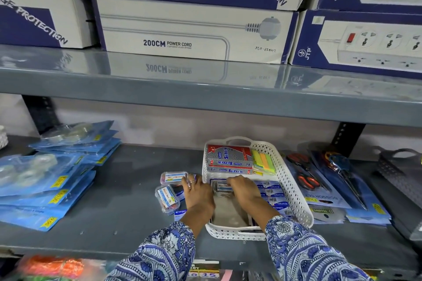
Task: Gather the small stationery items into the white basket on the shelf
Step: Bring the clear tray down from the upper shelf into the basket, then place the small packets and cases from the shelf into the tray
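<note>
The white basket (291,186) stands on the lower grey shelf. Inside it lie red and silver Softek boxes (229,157), coloured sticky notes (265,162) and several small blue packets (272,194). My right hand (243,187) is inside the basket, fingers closed on a small clear box (221,186). My left hand (197,191) rests just left of the basket's wall, fingers curled at a small clear box with a label (174,177). Another such clear box (166,198) lies on the shelf beside it. A blue packet (180,213) peeks out under my left wrist.
Blue tape packs (52,178) are piled at the left of the shelf. Scissor sets in blue cards (319,182) lie right of the basket, and a grey basket (402,171) stands at the far right. The upper shelf (205,89) overhangs, loaded with power-cord cartons (194,29).
</note>
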Available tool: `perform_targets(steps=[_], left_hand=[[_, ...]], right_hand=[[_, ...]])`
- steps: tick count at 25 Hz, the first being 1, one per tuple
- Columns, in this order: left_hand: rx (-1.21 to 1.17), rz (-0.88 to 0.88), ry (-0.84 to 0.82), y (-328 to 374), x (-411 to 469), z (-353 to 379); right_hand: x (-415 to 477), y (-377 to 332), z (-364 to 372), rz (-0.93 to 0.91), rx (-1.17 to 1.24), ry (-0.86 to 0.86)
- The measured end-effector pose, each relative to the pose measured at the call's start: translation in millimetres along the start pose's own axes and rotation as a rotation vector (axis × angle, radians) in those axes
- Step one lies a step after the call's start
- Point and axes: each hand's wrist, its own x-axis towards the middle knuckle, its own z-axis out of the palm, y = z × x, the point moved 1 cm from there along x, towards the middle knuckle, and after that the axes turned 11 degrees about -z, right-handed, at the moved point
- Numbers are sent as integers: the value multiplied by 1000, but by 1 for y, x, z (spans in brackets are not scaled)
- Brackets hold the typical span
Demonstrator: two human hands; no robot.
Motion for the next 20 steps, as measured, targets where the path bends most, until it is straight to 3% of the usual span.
perform_targets(steps=[4, 10, 15, 20], left_hand=[[-119, 9, 25, -3, -5, -6], [-408, -26, 333, -74, -2, -11], [-297, -69, 181, -148, -4, 21], [-213, -128, 80, -168, -2, 41]], right_hand=[[-4, -2, -4, -3, 61, 71], [-2, -18, -29, 5, 286, 204], [2, -68, -53, -139, 326, 254], [11, -121, -33, -267, 183, -39]])
